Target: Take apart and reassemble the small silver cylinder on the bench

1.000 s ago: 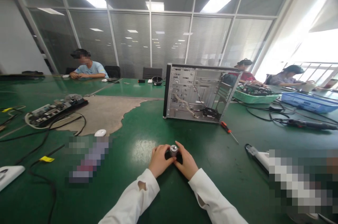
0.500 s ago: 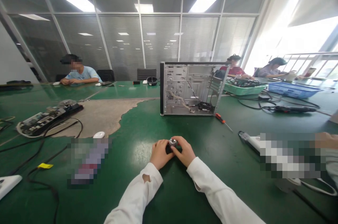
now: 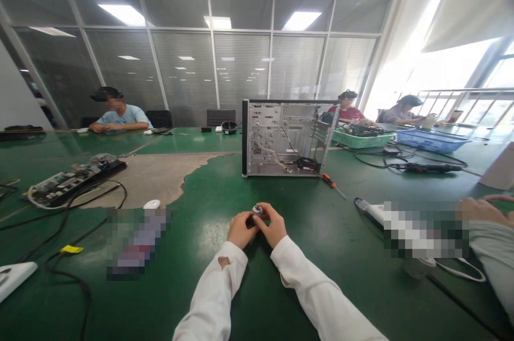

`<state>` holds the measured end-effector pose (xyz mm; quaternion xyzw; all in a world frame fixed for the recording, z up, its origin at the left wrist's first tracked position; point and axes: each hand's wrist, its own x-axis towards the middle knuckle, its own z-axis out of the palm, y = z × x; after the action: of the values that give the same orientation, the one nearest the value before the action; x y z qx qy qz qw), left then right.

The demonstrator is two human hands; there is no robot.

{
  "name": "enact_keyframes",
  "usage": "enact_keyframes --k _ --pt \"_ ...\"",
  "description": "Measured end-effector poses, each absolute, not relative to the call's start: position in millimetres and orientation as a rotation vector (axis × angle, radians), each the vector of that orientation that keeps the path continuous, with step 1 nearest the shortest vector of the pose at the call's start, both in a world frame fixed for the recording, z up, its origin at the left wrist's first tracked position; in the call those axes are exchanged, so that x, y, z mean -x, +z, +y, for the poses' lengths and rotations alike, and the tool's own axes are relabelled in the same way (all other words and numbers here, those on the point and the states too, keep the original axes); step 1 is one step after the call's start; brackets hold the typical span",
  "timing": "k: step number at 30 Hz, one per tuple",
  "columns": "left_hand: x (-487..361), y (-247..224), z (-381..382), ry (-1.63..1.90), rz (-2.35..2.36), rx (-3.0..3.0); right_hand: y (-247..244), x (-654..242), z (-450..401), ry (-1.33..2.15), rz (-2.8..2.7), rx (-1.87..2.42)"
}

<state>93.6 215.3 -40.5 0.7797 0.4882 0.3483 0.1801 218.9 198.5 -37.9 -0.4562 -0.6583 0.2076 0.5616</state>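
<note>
Low over the green table, my left hand (image 3: pixel 242 229) and my right hand (image 3: pixel 273 224) meet around a small round part (image 3: pixel 257 210). Its top is silver and ring-shaped, with a dark centre; its exact kind cannot be made out. The fingers of both hands are closed on it from either side and hide its lower portion. Beyond my hands stands an open computer case (image 3: pixel 287 140), its inside facing me, with a black fan (image 3: pixel 307 163) at its bottom. A screwdriver (image 3: pixel 329 181) with an orange and black handle lies by the case's lower right corner.
A bare circuit assembly (image 3: pixel 76 177) with cables lies at left. At right are a green basket (image 3: pixel 363 140), a blue basket (image 3: pixel 431 142), a black corded tool (image 3: pixel 431 168) and a power strip (image 3: pixel 375 211). Another person's hand (image 3: pixel 485 210) rests at the right edge. Several people sit around the table.
The view has tilted up and shifted slightly right. My hands still hold the small round part, its top now turned slightly. More of the neighbouring person's hand and sleeve shows at right.
</note>
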Motion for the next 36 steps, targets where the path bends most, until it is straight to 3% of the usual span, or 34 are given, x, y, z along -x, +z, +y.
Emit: enact_keyframes --k 12,21,36 --pt "-94 -35 218 1.100 1.069 -1.829 -40 -242 206 0.618 -1.442 1.151" --pt "-92 -43 224 1.235 1.147 -1.614 -47 -242 213 1.083 -1.138 0.999" --pt "-97 -40 213 1.329 1.299 -1.675 -56 -238 212 1.417 -0.840 0.855"
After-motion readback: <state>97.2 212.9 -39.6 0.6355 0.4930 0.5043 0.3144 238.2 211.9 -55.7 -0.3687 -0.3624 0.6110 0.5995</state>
